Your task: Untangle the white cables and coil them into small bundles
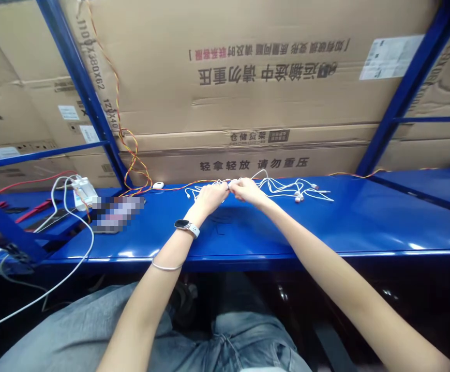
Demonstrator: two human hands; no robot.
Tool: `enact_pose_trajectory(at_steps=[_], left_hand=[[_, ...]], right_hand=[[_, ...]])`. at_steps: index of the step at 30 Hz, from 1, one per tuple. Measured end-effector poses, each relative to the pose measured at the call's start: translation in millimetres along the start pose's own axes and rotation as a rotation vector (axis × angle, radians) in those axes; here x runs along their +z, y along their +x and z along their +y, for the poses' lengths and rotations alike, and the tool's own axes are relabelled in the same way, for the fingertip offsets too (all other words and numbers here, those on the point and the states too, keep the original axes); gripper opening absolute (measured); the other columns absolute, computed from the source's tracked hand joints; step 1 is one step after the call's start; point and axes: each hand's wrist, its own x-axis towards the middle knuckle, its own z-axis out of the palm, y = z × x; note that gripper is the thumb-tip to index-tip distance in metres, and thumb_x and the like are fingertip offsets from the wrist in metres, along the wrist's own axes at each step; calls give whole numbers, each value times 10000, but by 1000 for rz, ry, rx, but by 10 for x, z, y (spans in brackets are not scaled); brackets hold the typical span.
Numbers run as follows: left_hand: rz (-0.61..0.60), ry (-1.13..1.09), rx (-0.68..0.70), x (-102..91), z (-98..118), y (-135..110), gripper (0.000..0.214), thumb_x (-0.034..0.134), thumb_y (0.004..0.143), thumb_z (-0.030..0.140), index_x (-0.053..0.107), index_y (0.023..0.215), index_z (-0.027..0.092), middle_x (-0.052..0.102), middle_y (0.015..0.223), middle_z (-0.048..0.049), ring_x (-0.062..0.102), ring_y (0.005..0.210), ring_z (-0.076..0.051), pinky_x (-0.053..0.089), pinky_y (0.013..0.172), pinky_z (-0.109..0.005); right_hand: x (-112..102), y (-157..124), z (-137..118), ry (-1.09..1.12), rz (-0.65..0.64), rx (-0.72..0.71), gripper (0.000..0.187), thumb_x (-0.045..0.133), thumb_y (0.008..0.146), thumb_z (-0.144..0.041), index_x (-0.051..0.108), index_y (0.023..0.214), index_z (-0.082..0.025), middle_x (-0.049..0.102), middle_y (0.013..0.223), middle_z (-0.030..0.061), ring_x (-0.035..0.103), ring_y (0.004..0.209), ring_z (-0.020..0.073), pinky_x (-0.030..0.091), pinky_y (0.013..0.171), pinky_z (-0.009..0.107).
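A bunch of thin white cables (275, 187) lies across the blue shelf, its plug ends fanned out to the right of my hands. Several smaller loops and ends poke out on the left. My left hand (212, 197), with a watch on its wrist, is closed around the cables near their middle. Right beside it, my right hand (247, 190) pinches the same bunch, fingertips almost touching those of the left. A small dark spot shows between the fingertips; what it is I cannot make out. The fingers hide the gripped part of the cables.
Large cardboard boxes (228, 103) stand behind the blue shelf (357, 222). Blue uprights (403, 88) frame it. At left are a white charger (84, 192), a blurred-out flat object (118, 214) and a twisted red-yellow wire (117, 103). A white cord (93, 240) hangs over the front edge.
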Motion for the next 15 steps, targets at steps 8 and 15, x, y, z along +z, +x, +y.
enact_pose_trajectory(at_steps=[8,15], left_hand=[[22,-240,64,33,-68,-12,279,421,949,303,653,955,148,686,895,-119,644,847,-240,431,730,-286],[55,-535,60,10,-126,3,369,429,945,405,684,974,140,705,883,-68,614,820,-190,438,752,-255]], right_hand=[[-41,-14,48,-478,169,-251,245,510,865,-329,633,718,-177,623,650,38,516,613,155,295,601,259],[-158,71,130,-191,236,-389,229,604,822,-365,675,932,-177,666,985,77,570,963,210,413,842,310]])
